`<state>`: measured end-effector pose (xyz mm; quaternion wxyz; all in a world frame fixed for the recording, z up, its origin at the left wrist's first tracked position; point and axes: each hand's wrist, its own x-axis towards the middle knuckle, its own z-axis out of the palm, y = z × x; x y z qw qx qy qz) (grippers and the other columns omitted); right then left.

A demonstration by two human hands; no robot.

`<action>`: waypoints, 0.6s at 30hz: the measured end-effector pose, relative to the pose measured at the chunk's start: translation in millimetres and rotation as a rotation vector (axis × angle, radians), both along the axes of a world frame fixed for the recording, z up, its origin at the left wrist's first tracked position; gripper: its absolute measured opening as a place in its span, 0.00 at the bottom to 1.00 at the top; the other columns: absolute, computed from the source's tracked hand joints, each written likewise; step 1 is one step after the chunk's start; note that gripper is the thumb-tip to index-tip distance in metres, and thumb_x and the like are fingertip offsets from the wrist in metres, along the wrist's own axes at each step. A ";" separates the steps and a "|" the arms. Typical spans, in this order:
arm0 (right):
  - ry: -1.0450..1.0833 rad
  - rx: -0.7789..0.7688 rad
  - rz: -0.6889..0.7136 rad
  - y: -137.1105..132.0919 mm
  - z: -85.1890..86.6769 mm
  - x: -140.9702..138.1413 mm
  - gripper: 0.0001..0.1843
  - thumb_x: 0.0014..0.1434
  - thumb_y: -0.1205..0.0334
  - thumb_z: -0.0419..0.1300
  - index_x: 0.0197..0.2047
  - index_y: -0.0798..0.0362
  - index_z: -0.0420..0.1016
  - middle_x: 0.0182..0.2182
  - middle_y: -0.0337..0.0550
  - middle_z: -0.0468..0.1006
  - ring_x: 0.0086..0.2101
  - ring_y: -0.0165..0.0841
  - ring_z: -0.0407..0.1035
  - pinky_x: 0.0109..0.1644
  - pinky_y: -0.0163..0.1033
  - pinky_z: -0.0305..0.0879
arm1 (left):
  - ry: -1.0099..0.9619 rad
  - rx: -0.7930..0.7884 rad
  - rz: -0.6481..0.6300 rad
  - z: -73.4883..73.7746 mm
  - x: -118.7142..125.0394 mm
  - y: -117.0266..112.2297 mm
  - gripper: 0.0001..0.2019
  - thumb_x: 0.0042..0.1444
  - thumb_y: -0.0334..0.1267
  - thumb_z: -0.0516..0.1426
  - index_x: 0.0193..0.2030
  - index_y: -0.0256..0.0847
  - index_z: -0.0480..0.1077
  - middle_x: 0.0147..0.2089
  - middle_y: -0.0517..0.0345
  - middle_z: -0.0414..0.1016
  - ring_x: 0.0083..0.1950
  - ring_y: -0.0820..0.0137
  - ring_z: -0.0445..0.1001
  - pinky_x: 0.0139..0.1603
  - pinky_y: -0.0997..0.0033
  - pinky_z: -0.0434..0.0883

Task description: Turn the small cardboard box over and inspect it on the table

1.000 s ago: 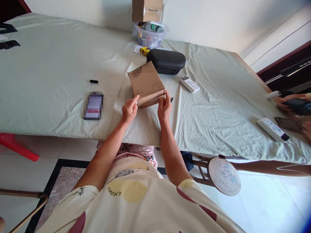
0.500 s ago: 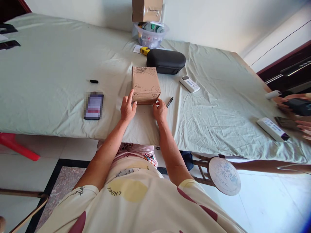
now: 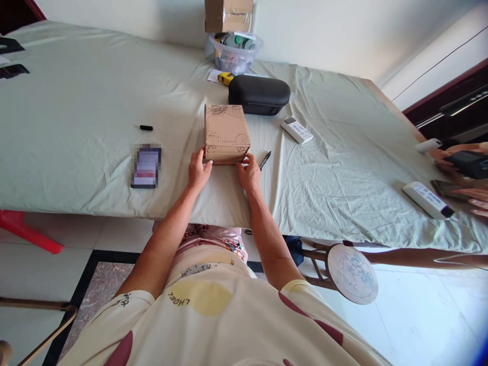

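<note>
A brown cardboard box (image 3: 226, 131) with line drawings rests flat on the pale green sheet of the table (image 3: 76, 101). My left hand (image 3: 198, 170) grips its near left corner, fingers curled against the side. My right hand (image 3: 249, 172) holds the near right corner in the same way. A black pen (image 3: 265, 160) lies just right of my right hand. A phone (image 3: 146, 166) lies on the sheet to the left of my left hand.
Behind the box lie a black zip case (image 3: 259, 94), a white remote (image 3: 297, 130), a yellow tape measure (image 3: 225, 78), a clear tub (image 3: 233, 55) and a cardboard carton (image 3: 227, 15). Another person's hands (image 3: 463, 168) hold devices at the right. A stool (image 3: 348, 272) stands below.
The box was tilted up in my hands a second ago; it has been set down flat on the sheet, and both hands stay at its near corners.
</note>
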<state>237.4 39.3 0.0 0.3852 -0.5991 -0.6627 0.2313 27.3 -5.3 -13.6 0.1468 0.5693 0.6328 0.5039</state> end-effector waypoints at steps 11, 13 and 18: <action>0.135 0.208 0.093 -1.3 -10.0 -7.6 0.37 0.60 0.45 0.70 0.68 0.45 0.66 0.46 0.43 0.79 0.35 0.34 0.73 0.47 0.46 0.77 | -0.002 0.098 -0.019 3.9 7.8 -5.4 0.53 0.57 0.48 0.72 0.81 0.40 0.48 0.83 0.33 0.54 0.85 0.49 0.54 0.85 0.49 0.56; 0.107 0.223 0.098 -5.4 -11.4 -12.5 0.43 0.59 0.43 0.72 0.72 0.44 0.62 0.50 0.45 0.77 0.37 0.34 0.74 0.47 0.46 0.78 | -0.017 0.093 0.013 3.9 9.8 -5.8 0.55 0.56 0.49 0.73 0.81 0.38 0.46 0.83 0.30 0.53 0.85 0.48 0.54 0.85 0.48 0.57; 0.019 0.224 0.070 -12.7 -13.1 -22.4 0.51 0.56 0.44 0.75 0.75 0.44 0.58 0.52 0.48 0.74 0.39 0.35 0.73 0.47 0.47 0.79 | -0.016 0.095 0.102 3.8 12.1 -7.3 0.53 0.58 0.51 0.72 0.81 0.38 0.48 0.83 0.29 0.55 0.85 0.48 0.56 0.83 0.48 0.62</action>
